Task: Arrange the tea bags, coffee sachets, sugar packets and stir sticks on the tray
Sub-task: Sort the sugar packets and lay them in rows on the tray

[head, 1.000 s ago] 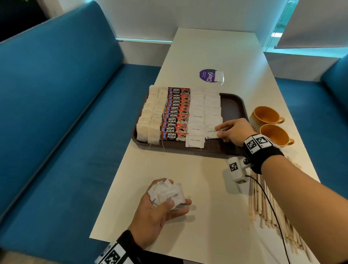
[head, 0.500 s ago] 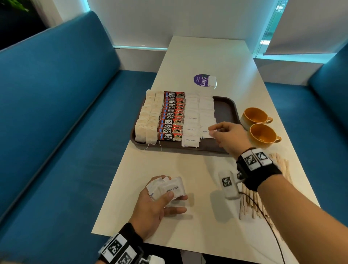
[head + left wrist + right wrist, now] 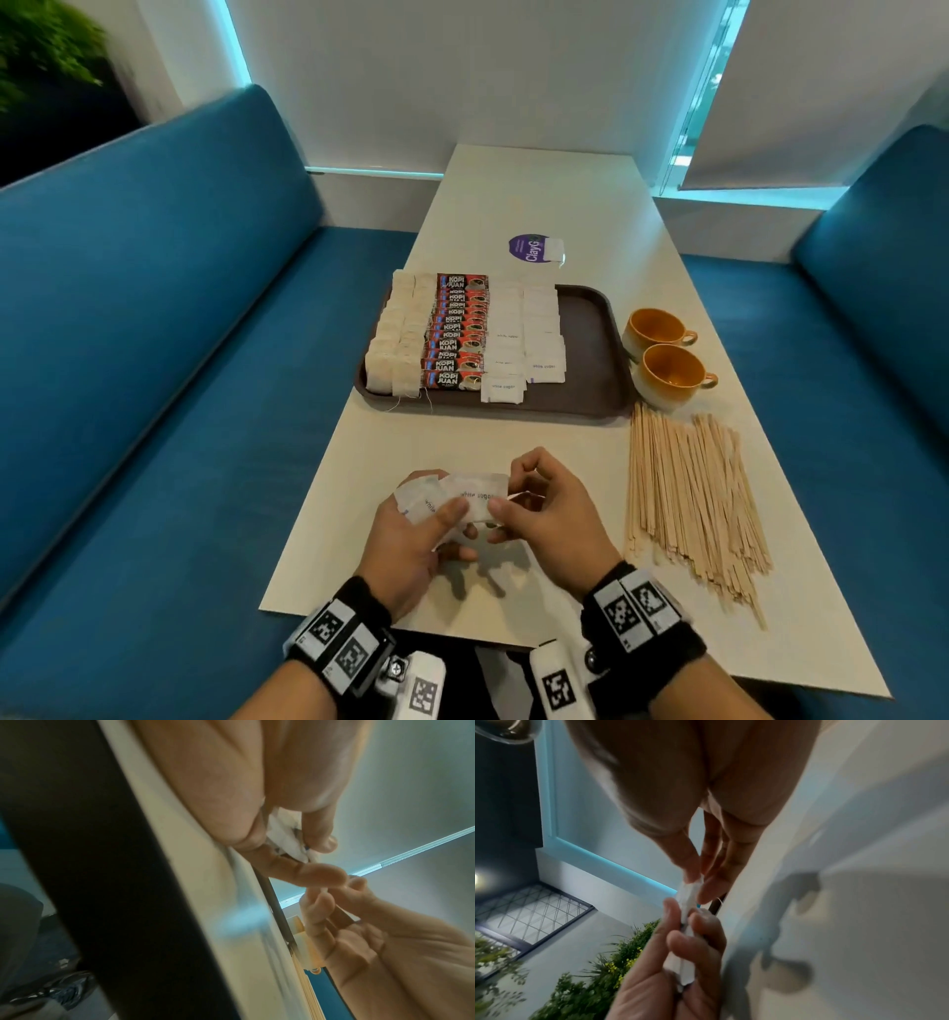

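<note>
Sugar packets [image 3: 452, 501] sit fanned in your left hand [image 3: 411, 545], thumb clamped over the little stack just above the near tabletop [image 3: 513, 442]; your right hand [image 3: 544, 514] pinches the edge of the top packet between thumb and fingertips, apparently peeling it off for placing. To your right, the wooden stir sticks [image 3: 693, 493] lie in a loose heap on the tabletop, none yet on the tray [image 3: 590, 329]. Farther out, the brown tray already carries two columns of tea bags [image 3: 398, 339] at its left, a column of Kopi Juan coffee sachets [image 3: 457, 334] beside them, then two columns of white sugar packets [image 3: 524, 344]. Its right strip is bare. By my judgement, tea and coffee are done, sugar is nearly finished, and the sticks remain. Two orange cups [image 3: 665, 360] stand just beside the tray.
</note>
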